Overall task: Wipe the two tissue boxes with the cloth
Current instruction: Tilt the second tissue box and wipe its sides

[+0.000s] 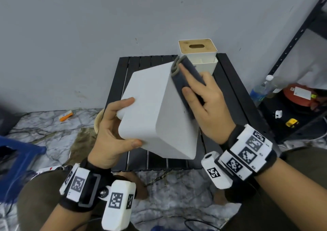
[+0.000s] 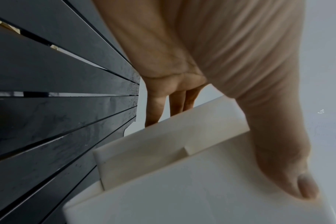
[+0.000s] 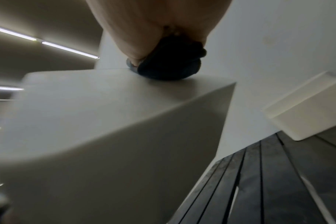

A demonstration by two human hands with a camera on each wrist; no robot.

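A white tissue box [image 1: 152, 110] is tilted up above the black slatted table [image 1: 230, 96]. My left hand [image 1: 113, 130] grips its near-left end, thumb on the side face, fingers wrapped under the end. My right hand [image 1: 205, 105] holds a folded dark grey cloth [image 1: 185, 78] and presses it against the box's right face. The left wrist view shows the box [image 2: 182, 189] under my thumb. In the right wrist view the cloth [image 3: 169, 65] sits on the box [image 3: 105, 121]. A second white tissue box [image 1: 199, 54] with a wooden slotted lid stands at the table's far edge.
A grey wall stands behind the table. To the right a black metal shelf [image 1: 290, 43] holds a plastic bottle [image 1: 260, 89] and a red container [image 1: 299, 94]. A blue stool [image 1: 16, 161] is at the left, and an orange item [image 1: 65, 115] lies on the marbled floor.
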